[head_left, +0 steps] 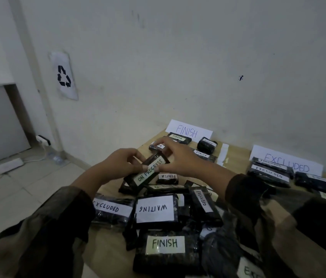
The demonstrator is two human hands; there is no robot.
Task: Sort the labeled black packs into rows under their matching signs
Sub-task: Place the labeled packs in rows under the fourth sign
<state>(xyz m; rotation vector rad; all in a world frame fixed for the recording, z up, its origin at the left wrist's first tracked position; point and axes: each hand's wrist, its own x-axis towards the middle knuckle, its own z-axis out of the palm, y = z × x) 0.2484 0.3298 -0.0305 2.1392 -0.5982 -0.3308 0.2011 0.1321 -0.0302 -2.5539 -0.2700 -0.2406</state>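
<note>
Both hands, left and right, pinch the "ON PROGRESS" pack

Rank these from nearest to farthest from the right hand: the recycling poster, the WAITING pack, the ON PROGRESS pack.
1. ON PROGRESS pack, pinched by the right hand itself.
2. WAITING pack, lower down in the unsorted pile.
3. Recycling poster, on the far wall, upper left.

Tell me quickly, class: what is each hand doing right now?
Left hand: grips the ON PROGRESS pack.
Right hand: pinches the same pack.
</note>
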